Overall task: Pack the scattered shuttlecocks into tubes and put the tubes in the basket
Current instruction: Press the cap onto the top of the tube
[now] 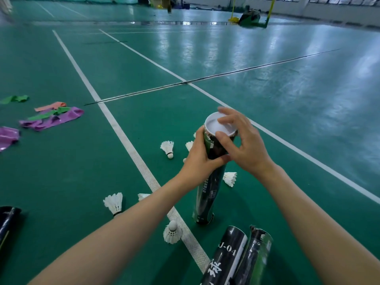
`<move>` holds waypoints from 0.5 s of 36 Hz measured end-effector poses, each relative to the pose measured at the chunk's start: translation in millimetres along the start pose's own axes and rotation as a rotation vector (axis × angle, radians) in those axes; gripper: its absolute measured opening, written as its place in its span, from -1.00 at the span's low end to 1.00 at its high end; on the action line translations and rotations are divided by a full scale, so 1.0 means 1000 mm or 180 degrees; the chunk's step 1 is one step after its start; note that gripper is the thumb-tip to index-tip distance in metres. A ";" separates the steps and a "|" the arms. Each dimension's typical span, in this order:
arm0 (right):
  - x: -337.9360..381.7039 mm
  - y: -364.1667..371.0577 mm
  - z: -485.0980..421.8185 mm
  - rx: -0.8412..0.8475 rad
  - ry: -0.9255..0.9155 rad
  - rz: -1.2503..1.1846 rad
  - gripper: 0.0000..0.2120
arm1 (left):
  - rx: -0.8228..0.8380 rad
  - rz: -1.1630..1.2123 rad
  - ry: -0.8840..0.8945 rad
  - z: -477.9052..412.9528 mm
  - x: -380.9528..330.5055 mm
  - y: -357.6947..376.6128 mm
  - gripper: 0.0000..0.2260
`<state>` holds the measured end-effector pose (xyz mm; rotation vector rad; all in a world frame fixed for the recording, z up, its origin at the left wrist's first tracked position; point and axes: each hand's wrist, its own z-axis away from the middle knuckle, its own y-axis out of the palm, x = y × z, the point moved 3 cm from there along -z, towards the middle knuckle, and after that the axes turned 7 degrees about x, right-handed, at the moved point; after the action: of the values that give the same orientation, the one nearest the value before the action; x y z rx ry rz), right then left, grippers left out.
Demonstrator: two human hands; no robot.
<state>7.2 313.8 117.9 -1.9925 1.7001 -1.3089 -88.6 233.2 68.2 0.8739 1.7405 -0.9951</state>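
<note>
**Packing up on court**

Two spare tubes (230, 256) lie nearest on the green floor (61, 171), with shuttlecocks (172, 233) scattered just beyond. Among them one tube (205, 198) stands upright on its base. The left hand (199, 161) wraps its upper wall, and the right hand (244, 145) pinches the white cap (216, 125) at its mouth. The tube is probably light, thin card that dents easily, so a gentle hold round the middle suits it. Coloured bands (51, 118) lie farther left. No basket shows.

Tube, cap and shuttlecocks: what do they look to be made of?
Tube: probably cardboard under a glossy dark printed wrap; it shines, and the torn tube nearby shows a ragged rim. Cap: likely plastic, smooth matte white. Shuttlecocks: seemingly white feathers, separate vanes showing, on a rounded pale base, cork or foam.
</note>
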 end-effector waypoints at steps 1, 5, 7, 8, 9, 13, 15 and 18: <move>0.000 0.001 0.001 0.0016 -0.0116 0.0156 -0.68 | -0.0006 -0.0024 0.0000 -0.001 0.000 0.000 -0.34; -0.001 0.007 0.004 -0.0227 -0.0504 0.0767 -0.69 | 0.0047 -0.0054 0.0057 -0.004 0.000 0.002 -0.33; 0.002 0.011 0.004 -0.0379 -0.0522 0.0685 -0.73 | 0.0041 -0.0053 0.0076 -0.005 0.000 0.002 -0.34; 0.003 0.012 0.004 -0.0449 -0.0503 0.0668 -0.74 | 0.0035 -0.0051 0.0091 -0.005 0.000 0.002 -0.35; 0.005 0.013 0.004 -0.0532 -0.0483 0.0723 -0.74 | 0.0038 -0.0044 0.0110 -0.005 0.000 0.002 -0.36; 0.008 0.016 0.007 -0.0831 -0.0506 0.0960 -0.78 | 0.0069 -0.0067 0.0232 -0.001 0.000 0.002 -0.38; 0.009 0.016 0.008 -0.0934 -0.0509 0.0943 -0.78 | 0.0099 -0.0075 0.0294 0.000 0.002 0.002 -0.38; 0.010 0.016 0.011 -0.1104 -0.0483 0.0832 -0.79 | 0.0075 -0.0113 0.0379 0.001 0.003 0.003 -0.39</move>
<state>3.4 295.7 106.1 -1.8919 2.1374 -0.8002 -87.0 233.7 64.3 0.9369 1.8532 -1.0063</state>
